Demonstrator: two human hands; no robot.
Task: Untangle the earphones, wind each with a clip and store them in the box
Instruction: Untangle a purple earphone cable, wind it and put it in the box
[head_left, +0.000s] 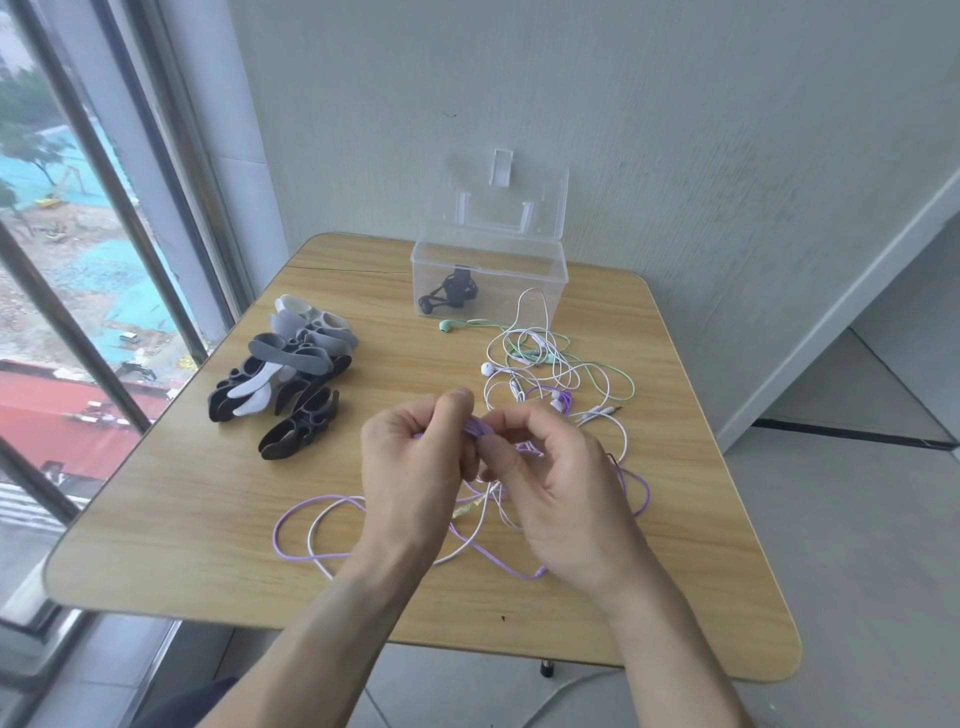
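Note:
My left hand (410, 467) and my right hand (561, 499) meet above the table's middle, both pinching a bunch of purple earphone cable (475, 428). The rest of that purple cable (296, 525) loops on the table below my hands, crossed with a white cable (314, 525). Beyond my hands lies a tangle of white earphones (540, 358) and mint green earphones (447, 326). A clear plastic box (519, 265) stands open at the back, with black earphones wound on a clip (449, 296) inside. A pile of clips (291, 374) in black, grey and white lies at the left.
The wooden table (182, 509) stands against a grey wall, with a window and its metal bars along the left. The box lid (511, 202) leans upright against the wall. Tiled floor shows to the right and below the table's near edge.

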